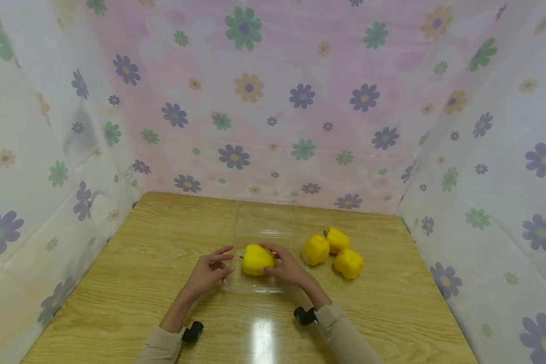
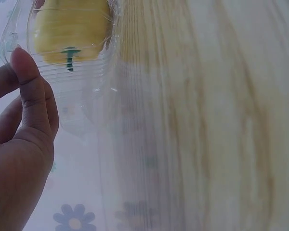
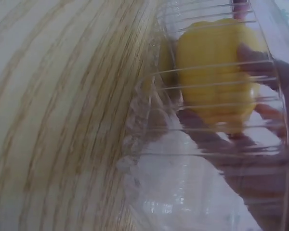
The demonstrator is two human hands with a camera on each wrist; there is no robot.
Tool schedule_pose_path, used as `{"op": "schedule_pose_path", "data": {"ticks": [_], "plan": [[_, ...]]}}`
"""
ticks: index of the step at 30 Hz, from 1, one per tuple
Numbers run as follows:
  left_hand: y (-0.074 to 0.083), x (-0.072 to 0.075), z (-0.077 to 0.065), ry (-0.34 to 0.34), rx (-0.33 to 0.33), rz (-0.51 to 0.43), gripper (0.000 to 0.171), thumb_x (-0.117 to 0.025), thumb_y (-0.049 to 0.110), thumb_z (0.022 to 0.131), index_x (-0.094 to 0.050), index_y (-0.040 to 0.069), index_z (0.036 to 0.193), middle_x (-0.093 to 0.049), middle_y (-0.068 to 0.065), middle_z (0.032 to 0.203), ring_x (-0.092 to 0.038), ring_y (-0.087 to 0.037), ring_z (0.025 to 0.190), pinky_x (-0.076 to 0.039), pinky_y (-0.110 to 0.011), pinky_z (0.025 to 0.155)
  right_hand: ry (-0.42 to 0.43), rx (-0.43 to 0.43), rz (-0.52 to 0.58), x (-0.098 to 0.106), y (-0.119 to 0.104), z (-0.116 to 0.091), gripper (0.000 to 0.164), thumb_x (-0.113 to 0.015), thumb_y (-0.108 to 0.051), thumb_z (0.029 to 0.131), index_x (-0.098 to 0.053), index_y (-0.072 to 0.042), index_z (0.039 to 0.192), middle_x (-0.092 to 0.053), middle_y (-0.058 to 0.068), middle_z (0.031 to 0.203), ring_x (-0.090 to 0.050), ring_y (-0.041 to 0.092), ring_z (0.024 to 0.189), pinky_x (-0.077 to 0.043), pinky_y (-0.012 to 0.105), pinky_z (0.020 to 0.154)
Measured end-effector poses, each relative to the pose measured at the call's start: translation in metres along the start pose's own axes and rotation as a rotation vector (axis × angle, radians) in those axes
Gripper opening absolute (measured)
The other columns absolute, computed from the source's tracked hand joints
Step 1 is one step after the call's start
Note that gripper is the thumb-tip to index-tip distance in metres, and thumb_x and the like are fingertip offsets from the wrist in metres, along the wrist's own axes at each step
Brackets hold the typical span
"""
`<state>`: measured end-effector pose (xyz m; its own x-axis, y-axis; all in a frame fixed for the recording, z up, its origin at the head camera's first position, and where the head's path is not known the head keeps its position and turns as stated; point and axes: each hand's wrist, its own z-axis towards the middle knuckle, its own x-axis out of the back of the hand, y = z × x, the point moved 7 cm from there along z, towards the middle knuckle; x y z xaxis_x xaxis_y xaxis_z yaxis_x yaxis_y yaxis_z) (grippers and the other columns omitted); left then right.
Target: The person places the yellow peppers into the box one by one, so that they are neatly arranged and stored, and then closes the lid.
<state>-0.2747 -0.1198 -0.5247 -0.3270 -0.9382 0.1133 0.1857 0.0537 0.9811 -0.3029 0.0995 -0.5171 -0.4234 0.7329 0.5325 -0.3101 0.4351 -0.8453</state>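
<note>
Clear, ridged plastic forms the box (image 1: 255,290) holding the blocky yellow bell pepper (image 1: 257,261) your right hand (image 1: 290,266) grips; your left hand (image 1: 207,274), fingers loosely apart, is at the box's left rim. Right of it, three lobed yellow peppers (image 1: 316,249) cluster on the wood-grain table (image 1: 141,268).

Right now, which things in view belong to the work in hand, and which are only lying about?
Belongs to the job:
yellow bell pepper, held by the right hand
open rectangular clear plastic container, left hand at its edge
three loose yellow bell peppers, probably

Only around:
pale flower-patterned cloth
brown wooden table
</note>
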Motion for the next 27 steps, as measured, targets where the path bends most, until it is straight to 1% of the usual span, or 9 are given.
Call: {"op": "schedule_pose_path", "data": {"ticks": [3, 9, 12, 16, 19, 22, 24, 27], "plan": [[0.001, 0.0, 0.001, -0.003, -0.018, 0.007, 0.043, -0.067, -0.002, 0.095, -0.055, -0.02, 0.132, -0.037, -0.033, 0.155, -0.064, -0.026, 0.079, -0.057, -0.025, 0.058, 0.015, -0.003, 0.012, 0.001, 0.0, 0.003, 0.067, -0.075, -0.011, 0.093, -0.046, -0.012, 0.153, -0.047, 0.012, 0.156, -0.045, 0.036, 0.14, -0.038, 0.058, 0.115], [0.001, 0.001, 0.002, -0.004, -0.033, 0.006, 0.043, -0.068, -0.003, 0.095, -0.056, -0.02, 0.132, -0.038, -0.032, 0.155, -0.064, -0.027, 0.079, -0.057, -0.026, 0.058, 0.044, -0.013, -0.005, 0.003, 0.001, 0.008, 0.066, -0.074, -0.012, 0.094, -0.046, -0.014, 0.154, -0.045, 0.012, 0.156, -0.045, 0.037, 0.139, -0.039, 0.058, 0.114], [0.001, 0.001, 0.002, -0.008, -0.028, 0.001, 0.043, -0.068, -0.003, 0.095, -0.055, -0.02, 0.132, -0.038, -0.032, 0.155, -0.063, -0.029, 0.079, -0.057, -0.026, 0.058, 0.054, -0.023, -0.015, 0.003, 0.003, 0.009, 0.067, -0.074, -0.013, 0.094, -0.045, -0.016, 0.154, -0.044, 0.013, 0.156, -0.045, 0.038, 0.139, -0.04, 0.058, 0.113], [0.0, 0.0, 0.003, -0.011, -0.017, -0.002, 0.043, -0.068, -0.002, 0.095, -0.055, -0.02, 0.132, -0.038, -0.031, 0.156, -0.063, -0.032, 0.08, -0.057, -0.025, 0.059, 0.062, -0.003, -0.019, 0.003, 0.004, 0.012, 0.067, -0.073, -0.011, 0.095, -0.044, -0.013, 0.155, -0.043, 0.014, 0.156, -0.043, 0.037, 0.139, -0.041, 0.057, 0.113], [0.0, 0.0, 0.003, -0.007, 0.007, -0.001, 0.043, -0.068, -0.002, 0.095, -0.056, -0.018, 0.133, -0.038, -0.028, 0.157, -0.063, -0.033, 0.081, -0.057, -0.024, 0.059, 0.077, 0.014, -0.008, 0.003, 0.003, 0.014, 0.066, -0.072, -0.01, 0.095, -0.044, -0.011, 0.155, -0.043, 0.017, 0.155, -0.044, 0.04, 0.137, -0.045, 0.058, 0.109], [0.0, 0.0, 0.003, -0.004, 0.028, -0.001, 0.043, -0.068, 0.0, 0.095, -0.057, -0.017, 0.133, -0.039, -0.025, 0.157, -0.063, -0.034, 0.082, -0.056, -0.023, 0.059, 0.088, 0.013, 0.003, 0.003, 0.002, 0.015, 0.066, -0.072, -0.008, 0.095, -0.045, -0.011, 0.154, -0.043, 0.019, 0.153, -0.045, 0.043, 0.134, -0.049, 0.057, 0.104], [-0.001, 0.0, 0.003, -0.004, 0.032, -0.003, 0.043, -0.068, 0.0, 0.095, -0.057, -0.017, 0.133, -0.039, -0.025, 0.157, -0.063, -0.032, 0.082, -0.056, -0.023, 0.059, 0.09, 0.012, 0.008, 0.002, 0.001, 0.015, 0.066, -0.072, -0.008, 0.095, -0.045, -0.011, 0.154, -0.043, 0.021, 0.152, -0.046, 0.045, 0.133, -0.051, 0.057, 0.102], [-0.001, -0.001, 0.002, -0.007, 0.022, -0.005, 0.043, -0.068, 0.0, 0.095, -0.057, -0.017, 0.133, -0.04, -0.026, 0.157, -0.063, -0.026, 0.081, -0.057, -0.023, 0.059, 0.086, 0.007, 0.016, 0.0, 0.001, 0.016, 0.066, -0.072, -0.008, 0.095, -0.044, -0.011, 0.155, -0.042, 0.022, 0.152, -0.045, 0.047, 0.133, -0.053, 0.055, 0.1]]}}
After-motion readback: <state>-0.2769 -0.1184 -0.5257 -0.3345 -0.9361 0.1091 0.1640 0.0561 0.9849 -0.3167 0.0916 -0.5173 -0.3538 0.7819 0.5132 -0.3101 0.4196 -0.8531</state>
